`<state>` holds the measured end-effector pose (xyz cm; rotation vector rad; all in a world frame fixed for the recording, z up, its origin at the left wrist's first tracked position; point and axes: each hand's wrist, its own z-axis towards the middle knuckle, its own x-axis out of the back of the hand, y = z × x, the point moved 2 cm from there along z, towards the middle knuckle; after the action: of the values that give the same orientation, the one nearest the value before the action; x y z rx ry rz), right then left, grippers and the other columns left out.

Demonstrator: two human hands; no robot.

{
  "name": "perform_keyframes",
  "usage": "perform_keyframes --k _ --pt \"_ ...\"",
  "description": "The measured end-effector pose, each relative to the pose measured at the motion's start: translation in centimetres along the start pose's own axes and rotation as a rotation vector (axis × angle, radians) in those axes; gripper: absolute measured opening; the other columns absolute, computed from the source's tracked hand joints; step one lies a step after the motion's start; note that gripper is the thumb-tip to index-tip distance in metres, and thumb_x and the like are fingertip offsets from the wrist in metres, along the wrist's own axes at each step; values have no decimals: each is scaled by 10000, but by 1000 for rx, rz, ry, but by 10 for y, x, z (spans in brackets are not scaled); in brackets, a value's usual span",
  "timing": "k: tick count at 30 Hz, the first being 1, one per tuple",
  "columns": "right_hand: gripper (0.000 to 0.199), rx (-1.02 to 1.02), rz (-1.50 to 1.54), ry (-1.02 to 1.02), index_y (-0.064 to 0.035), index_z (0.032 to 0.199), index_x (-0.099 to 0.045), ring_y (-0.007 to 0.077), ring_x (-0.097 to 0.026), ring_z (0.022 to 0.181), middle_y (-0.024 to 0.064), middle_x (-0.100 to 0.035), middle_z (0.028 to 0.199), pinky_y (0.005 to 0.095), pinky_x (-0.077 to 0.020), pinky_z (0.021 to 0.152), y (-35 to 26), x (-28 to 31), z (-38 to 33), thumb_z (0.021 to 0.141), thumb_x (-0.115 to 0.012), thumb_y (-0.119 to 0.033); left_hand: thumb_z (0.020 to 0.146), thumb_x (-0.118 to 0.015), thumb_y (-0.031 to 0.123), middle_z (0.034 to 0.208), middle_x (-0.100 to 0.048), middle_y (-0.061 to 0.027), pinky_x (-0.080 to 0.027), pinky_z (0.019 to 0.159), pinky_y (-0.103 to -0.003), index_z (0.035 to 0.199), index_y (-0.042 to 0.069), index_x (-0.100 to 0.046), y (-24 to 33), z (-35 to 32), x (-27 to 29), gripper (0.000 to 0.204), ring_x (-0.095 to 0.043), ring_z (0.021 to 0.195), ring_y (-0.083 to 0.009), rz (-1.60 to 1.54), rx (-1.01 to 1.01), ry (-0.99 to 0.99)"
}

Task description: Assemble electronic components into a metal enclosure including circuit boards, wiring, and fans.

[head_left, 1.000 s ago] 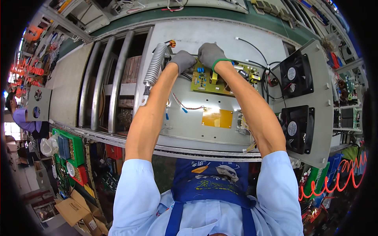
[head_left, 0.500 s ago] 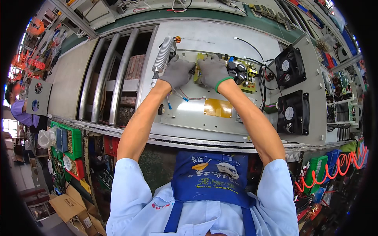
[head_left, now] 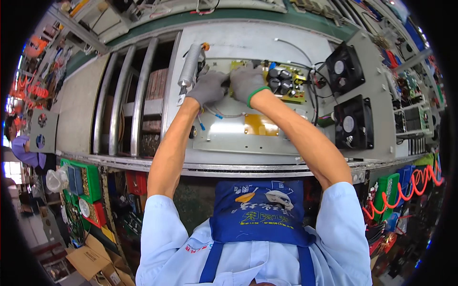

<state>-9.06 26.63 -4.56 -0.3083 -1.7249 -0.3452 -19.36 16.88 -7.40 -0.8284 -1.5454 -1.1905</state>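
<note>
Both my hands wear grey gloves and work close together over a flat metal panel (head_left: 224, 138). My left hand (head_left: 210, 87) is closed beside the ribbed grey cylindrical resistor (head_left: 190, 66); its fingertips and anything in them are hidden. My right hand (head_left: 247, 82), with a green cuff, bends its fingers over the left end of the yellow-green circuit board (head_left: 299, 97); what they pinch is hidden. Black round capacitors (head_left: 280, 81) stand on the board, right of that hand. Thin wires with blue terminals (head_left: 202, 127) lie below my left hand. An amber sheet (head_left: 261, 125) is on the panel.
Two black fans (head_left: 352, 125) are fixed to an upright metal plate on the right, with black cables (head_left: 312, 90) beside the board. Left are steel rollers (head_left: 121, 102) with gaps between. Parts bins (head_left: 88, 183) hang below the bench edge. Another person (head_left: 26, 148) is at far left.
The view has shifted slightly. My right hand has tilted a little over the board's left end; my left hand stays close to the resistor. The board and wires have not visibly moved on the panel.
</note>
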Motion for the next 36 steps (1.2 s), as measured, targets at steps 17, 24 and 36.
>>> perform_keyframes --k 17,24,36 --pt "363 -394 425 444 -65 1187 -661 426 -672 1015 247 -702 1052 508 -518 916 178 -50 -131 839 -580 -130 797 -750 259 1302 -594 -195 -419 1066 -495 1249 59 -607 181 66 4 515 -558 1234 -369 43 -437 353" --pt "432 -485 394 121 -13 1182 -584 421 -683 1028 262 -705 1053 512 -526 908 161 -32 -127 789 -703 -143 755 -738 311 1242 -609 -170 -417 1055 -493 1271 80 -600 198 123 -41 583 -607 1179 -330 239 -264 106" --pt "514 -216 286 390 -87 1292 -638 396 -567 1201 208 -636 1273 464 -439 1036 156 -32 -143 807 -731 -231 701 -745 259 863 -713 -112 -539 790 -453 897 95 -744 208 78 -29 256 -700 827 -316 229 -68 395"
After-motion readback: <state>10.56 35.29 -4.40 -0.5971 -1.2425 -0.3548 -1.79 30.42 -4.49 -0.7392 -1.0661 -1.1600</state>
